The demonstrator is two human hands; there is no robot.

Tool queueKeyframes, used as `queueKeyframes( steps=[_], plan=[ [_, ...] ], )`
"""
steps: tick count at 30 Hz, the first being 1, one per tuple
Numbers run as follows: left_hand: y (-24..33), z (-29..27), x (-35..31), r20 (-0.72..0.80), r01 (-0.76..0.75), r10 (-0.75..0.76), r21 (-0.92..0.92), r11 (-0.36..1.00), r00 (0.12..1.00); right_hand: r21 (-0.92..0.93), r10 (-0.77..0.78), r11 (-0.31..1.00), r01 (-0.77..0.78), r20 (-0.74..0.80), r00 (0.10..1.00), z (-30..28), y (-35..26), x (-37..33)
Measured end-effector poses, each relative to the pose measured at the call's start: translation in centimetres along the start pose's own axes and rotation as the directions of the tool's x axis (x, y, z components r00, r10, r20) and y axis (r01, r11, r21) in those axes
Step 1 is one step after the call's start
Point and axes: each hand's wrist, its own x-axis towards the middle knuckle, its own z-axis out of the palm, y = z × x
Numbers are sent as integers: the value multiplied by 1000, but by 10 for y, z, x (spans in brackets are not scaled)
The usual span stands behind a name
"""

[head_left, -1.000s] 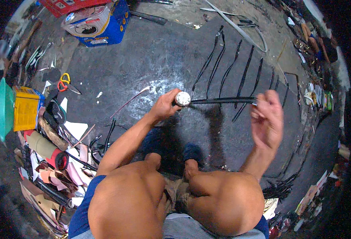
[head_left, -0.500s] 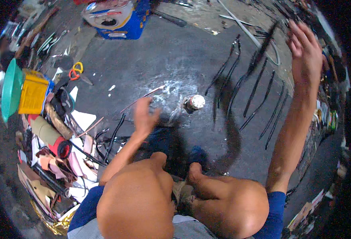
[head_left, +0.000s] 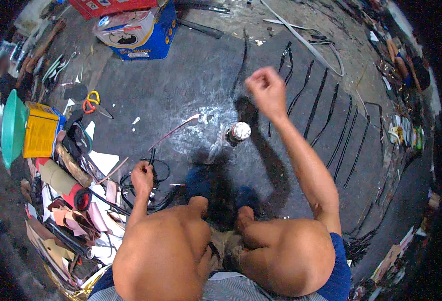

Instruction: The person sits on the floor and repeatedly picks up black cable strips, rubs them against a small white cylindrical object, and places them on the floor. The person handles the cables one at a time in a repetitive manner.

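My left hand (head_left: 142, 175) is low on the left, its fingers pinched on a thin black strip (head_left: 152, 156) that sticks up past them. Loops of the same black material (head_left: 163, 200) lie beside and under it. Raised over the mat, my right hand (head_left: 268, 93) has bent fingers smeared by motion; whether it holds anything I cannot tell. Several separate black strips (head_left: 315, 105) lie in a slanting row to its right, and another black strip (head_left: 243, 55) lies to its upper left. Between my hands stands a small can with a white-crusted top (head_left: 241, 131).
A thin pinkish strip (head_left: 175, 131) and orange-and-yellow scissors (head_left: 91, 103) lie on the dark mat (head_left: 180, 80). A blue-and-white box (head_left: 140, 35) stands at the back. Left are a yellow tin (head_left: 41, 130), a green dish (head_left: 12, 128) and heaped scraps (head_left: 73, 218).
My right hand has swung from the far right in toward the middle. My left hand has drawn back left, down to the black loops, and now grips a strip. The view has shifted slightly.
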Motion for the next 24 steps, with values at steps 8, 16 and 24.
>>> queueKeyframes(
  steps=[8, 16, 24],
  plan=[
    [89, 18, 41, 48, -60, 87, -410, 910, 995, -198, 177, 977, -81, 537, 825, -18, 69, -96],
    [182, 96, 48, 651, 419, 121, -607, 675, 749, -153, 328, 941, -302, 200, 923, 15, 37, -138],
    [188, 114, 25, 863, 763, 208, -504, 405, 460, 422, 306, 864, -274, -8, 952, 20, 16, -134]
  ],
)
